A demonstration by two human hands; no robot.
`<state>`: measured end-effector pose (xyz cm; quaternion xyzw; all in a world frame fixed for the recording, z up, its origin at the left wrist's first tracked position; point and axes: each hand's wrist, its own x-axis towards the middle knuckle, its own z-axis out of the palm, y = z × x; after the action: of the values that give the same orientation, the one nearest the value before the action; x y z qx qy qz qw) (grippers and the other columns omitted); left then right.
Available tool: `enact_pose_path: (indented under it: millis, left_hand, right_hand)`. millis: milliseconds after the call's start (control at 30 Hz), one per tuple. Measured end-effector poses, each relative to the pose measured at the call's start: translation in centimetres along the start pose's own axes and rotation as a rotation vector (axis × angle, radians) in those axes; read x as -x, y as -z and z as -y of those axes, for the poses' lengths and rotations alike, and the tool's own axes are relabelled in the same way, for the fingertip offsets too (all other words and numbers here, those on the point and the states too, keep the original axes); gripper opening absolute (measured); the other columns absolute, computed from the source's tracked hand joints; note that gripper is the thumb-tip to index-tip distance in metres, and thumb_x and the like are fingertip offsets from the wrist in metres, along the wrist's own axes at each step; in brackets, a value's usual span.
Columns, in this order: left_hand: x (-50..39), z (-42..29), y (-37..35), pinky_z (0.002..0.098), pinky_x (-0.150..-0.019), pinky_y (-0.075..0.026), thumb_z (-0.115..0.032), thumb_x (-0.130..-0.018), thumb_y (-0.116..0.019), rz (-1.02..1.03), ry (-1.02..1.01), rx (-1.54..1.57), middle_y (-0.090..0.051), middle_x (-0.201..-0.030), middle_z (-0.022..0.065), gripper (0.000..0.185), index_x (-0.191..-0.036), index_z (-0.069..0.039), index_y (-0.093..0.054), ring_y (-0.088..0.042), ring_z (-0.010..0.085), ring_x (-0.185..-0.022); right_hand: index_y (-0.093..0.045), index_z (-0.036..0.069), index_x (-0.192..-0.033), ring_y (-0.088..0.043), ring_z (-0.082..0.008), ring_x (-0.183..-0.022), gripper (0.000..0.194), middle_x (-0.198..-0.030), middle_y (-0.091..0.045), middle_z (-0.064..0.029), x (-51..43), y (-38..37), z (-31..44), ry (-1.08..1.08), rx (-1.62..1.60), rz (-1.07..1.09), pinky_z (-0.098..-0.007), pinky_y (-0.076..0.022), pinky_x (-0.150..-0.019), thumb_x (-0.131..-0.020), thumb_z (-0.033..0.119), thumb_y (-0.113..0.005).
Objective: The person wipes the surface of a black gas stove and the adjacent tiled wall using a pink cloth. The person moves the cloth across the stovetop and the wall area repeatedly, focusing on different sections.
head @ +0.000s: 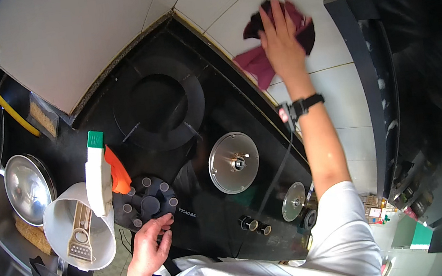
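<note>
My right hand (281,42) presses a maroon cloth (259,66) flat against the white wall tiles (336,93), with the fingers spread over it. Beside the front edge of the black glass gas cooktop (203,228), my left hand (151,241) has its fingers partly curled. Its fingertips are close to a dark round stove part with several pegs (150,205); whether they touch or grip anything is unclear. Uncovered on the cooktop are a large metal burner disc (225,166) and a smaller one (293,201). A dark ring (193,99) lies toward the wall corner.
Left of the cooktop stand a white spray bottle (98,179) with an orange trigger and a whitish bucket (59,230) holding a grater (84,227). Metal lids (28,188), a sink (17,273), and a yellow hose (0,98) lie farther left. A dark range hood (355,57) juts out at right.
</note>
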<state>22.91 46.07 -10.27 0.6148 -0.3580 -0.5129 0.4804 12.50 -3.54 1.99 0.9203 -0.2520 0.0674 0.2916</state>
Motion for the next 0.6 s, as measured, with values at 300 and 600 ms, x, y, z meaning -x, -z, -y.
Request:
enact_pose_path:
  millis: [300,600]
  left_hand:
    - [-0.1,-0.9,0.4,0.0309,-0.080,-0.056,0.008,-0.083,-0.063,-0.010,0.000,-0.024,-0.068,-0.105,0.0145,0.040,-0.123,0.002,-0.061,-0.068,0.0239,-0.090]
    - [-0.6,-1.3,1.1,0.0319,-0.080,-0.056,0.010,-0.081,-0.063,-0.048,-0.020,-0.033,-0.069,-0.104,0.0143,0.043,-0.123,0.002,-0.061,-0.068,0.0247,-0.090]
  right_hand:
    - [-0.049,0.013,-0.142,-0.038,-0.0295,-0.142,0.047,-0.155,-0.041,-0.0061,-0.4,0.1,3.9,0.093,-0.031,0.175,-0.0382,-0.0409,-0.111,-0.096,0.011,-0.046]
    - [-0.064,0.009,-0.116,-0.050,-0.0307,-0.128,0.042,-0.143,-0.052,-0.0112,0.5,-0.5,2.3,0.290,-0.010,0.071,-0.0526,-0.0419,-0.101,-0.076,-0.004,-0.060]
